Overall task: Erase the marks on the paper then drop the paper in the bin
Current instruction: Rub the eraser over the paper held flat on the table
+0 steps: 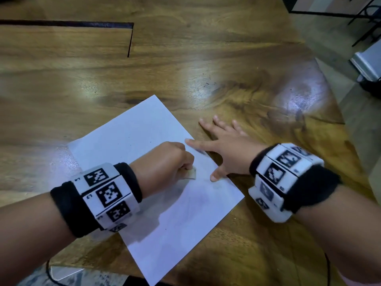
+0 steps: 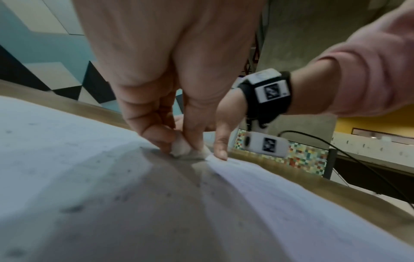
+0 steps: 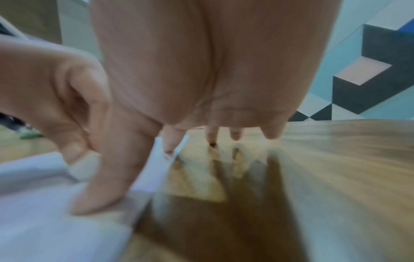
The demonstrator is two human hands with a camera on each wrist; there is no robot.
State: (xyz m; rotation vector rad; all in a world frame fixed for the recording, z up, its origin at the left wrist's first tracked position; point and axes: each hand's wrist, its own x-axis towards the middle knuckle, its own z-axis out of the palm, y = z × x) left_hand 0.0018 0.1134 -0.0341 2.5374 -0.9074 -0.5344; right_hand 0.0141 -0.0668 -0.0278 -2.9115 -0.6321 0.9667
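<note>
A white sheet of paper [image 1: 144,141] lies slanted on the wooden table [image 1: 206,58], with faint grey smudges and specks on it [image 2: 112,177]. My left hand [image 1: 165,162] is curled and pinches a small whitish eraser [image 1: 190,174], whose tip touches the paper [image 2: 181,150]. My right hand [image 1: 222,145] lies flat and spread at the paper's right edge, thumb and forefinger pressing the sheet, the other fingers on the wood [image 3: 235,136]. The eraser [image 3: 86,166] shows beside my thumb in the right wrist view. No bin is in view.
The table has a dark cut-out seam [image 1: 129,38] at the back left. Its right edge [image 1: 334,100] runs diagonally, with floor and black metal furniture legs [image 1: 362,27] beyond. A black cable [image 2: 358,159] trails from the right wristband.
</note>
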